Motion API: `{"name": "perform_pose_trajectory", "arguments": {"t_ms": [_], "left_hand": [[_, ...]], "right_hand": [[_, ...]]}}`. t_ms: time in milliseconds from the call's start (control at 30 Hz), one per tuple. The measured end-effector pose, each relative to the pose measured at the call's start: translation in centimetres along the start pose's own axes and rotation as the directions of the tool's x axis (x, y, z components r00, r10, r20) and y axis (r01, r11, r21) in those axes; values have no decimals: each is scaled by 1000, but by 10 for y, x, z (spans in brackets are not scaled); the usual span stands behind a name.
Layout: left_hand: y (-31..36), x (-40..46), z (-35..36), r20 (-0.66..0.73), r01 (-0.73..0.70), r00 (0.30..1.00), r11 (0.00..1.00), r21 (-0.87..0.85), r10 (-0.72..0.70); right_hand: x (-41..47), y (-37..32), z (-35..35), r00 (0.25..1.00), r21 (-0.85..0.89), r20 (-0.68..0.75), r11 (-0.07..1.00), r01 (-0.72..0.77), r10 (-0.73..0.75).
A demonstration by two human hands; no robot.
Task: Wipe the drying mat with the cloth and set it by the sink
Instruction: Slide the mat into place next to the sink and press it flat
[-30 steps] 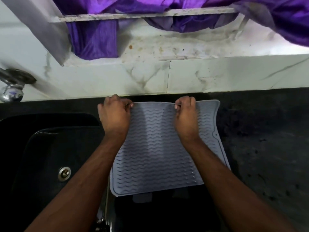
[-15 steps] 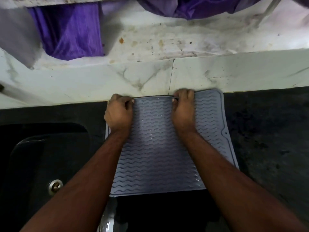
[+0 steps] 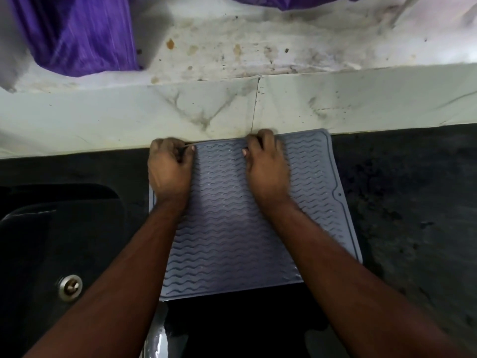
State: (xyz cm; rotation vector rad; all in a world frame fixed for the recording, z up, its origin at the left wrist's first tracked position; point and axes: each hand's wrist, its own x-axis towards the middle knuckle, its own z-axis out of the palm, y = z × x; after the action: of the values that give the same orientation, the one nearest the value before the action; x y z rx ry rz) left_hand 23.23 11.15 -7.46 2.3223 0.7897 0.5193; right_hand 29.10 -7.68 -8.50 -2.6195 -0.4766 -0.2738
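A grey drying mat point(image 3: 224, 228) with wavy ridges lies on the black counter point(image 3: 413, 202), its far edge against the white marble backsplash point(image 3: 103, 120). My left hand point(image 3: 169, 171) grips the mat's far left corner with curled fingers. My right hand point(image 3: 267, 164) grips the far edge near the middle, fingers curled over it. The mat's near edge hangs past the counter's front. A black sink point(image 3: 51, 241) lies just left of the mat. No cloth is in view.
The sink's metal drain point(image 3: 69, 287) shows at the lower left. Purple fabric point(image 3: 77, 34) hangs above the stained marble ledge point(image 3: 258, 52) behind the counter. Bare black counter stretches to the right of the mat.
Both hands have pushed the mat away from me until its far edge meets the backsplash. The view has shifted, and the tap at the left is out of sight.
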Motion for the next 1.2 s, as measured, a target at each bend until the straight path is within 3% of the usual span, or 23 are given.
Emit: {"name": "perform_pose_trajectory", "arguments": {"t_ms": [133, 267, 367, 533, 667, 800, 967, 1067, 1200], "left_hand": [[-16, -19, -13, 128, -145, 978, 980, -132, 162], [-36, -42, -33, 206, -277, 946, 954, 118, 249], [-47, -43, -42, 318, -329, 904, 940, 95, 285], [-55, -42, -47, 322, -232, 912, 967, -104, 254], [-58, -39, -48, 353, -257, 891, 959, -121, 284], [-63, -36, -54, 373, -244, 877, 949, -198, 303], [-66, -40, -62, 171, -179, 954, 925, -336, 247], [-66, -45, -60, 88, -79, 991, 971, -228, 101], [-66, -43, -55, 120, -65, 990, 996, -65, 73]], "right_hand": [[-5, 2, 4, 1000, -12, 20, 1000, -6, 6], [-4, 3, 5, 1000, -28, 23, 1000, -3, 3], [-5, 3, 5, 1000, -67, 30, 998, -4, 6], [-22, -34, -5, 975, -157, 198, 985, -67, 98], [-49, -84, 7, 936, -51, 341, 993, 109, -86], [-55, -94, 23, 930, -111, 360, 987, 120, -72], [-50, -87, 18, 929, -106, 363, 987, 116, -71], [-50, -78, 14, 929, -122, 367, 988, 97, -46], [-49, -76, 13, 922, -128, 385, 987, 100, -43]]}}
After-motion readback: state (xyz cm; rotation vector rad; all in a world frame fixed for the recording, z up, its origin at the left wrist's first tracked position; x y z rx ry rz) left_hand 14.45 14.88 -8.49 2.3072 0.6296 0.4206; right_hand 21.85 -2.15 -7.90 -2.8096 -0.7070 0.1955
